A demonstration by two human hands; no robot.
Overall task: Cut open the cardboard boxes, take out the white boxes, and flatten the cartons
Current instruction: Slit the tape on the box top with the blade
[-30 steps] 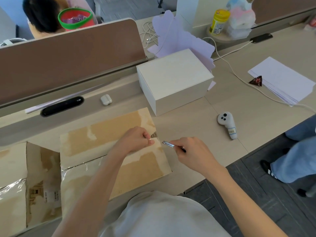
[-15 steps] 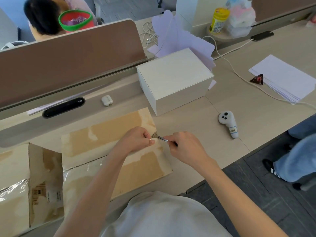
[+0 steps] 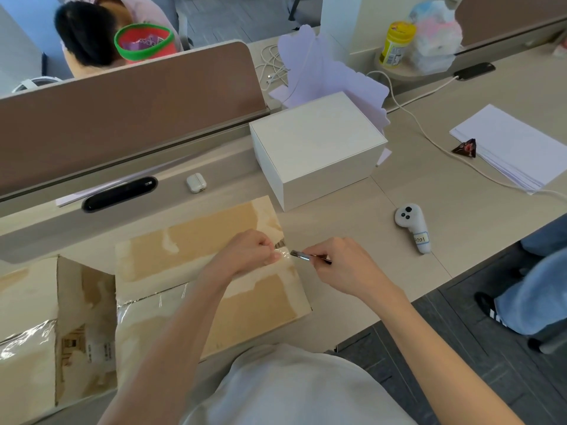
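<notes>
Head view: I log both hands meeting at the right edge of the cardboard box [image 3: 199, 240] on the desk [image 3: 429, 191].
Left hand [image 3: 251, 251]: fingers curled, pinching the tape end [image 3: 283, 254] at that edge (clear and glossy, so I read it as tape).
Right hand [image 3: 340, 265]: gripping a slim metal knife [image 3: 306, 256], tip pointing left, just beside the left fingertips and the tape end.
Cardboard box: top flaps down, glossy tape along the middle seam, lying near the desk's front edge.
White box [image 3: 316, 142]: standing on the desk just behind the cardboard box's far right corner, apart from both hands.
Second carton [image 3: 27, 317]: at the left, just beside the cardboard box; whether they touch I cannot tell.
Also on desk: white controller [image 3: 412, 227] right of the knife hand; earbud case [image 3: 196, 183] behind the cardboard box; paper stack [image 3: 515, 142] far right.
</notes>
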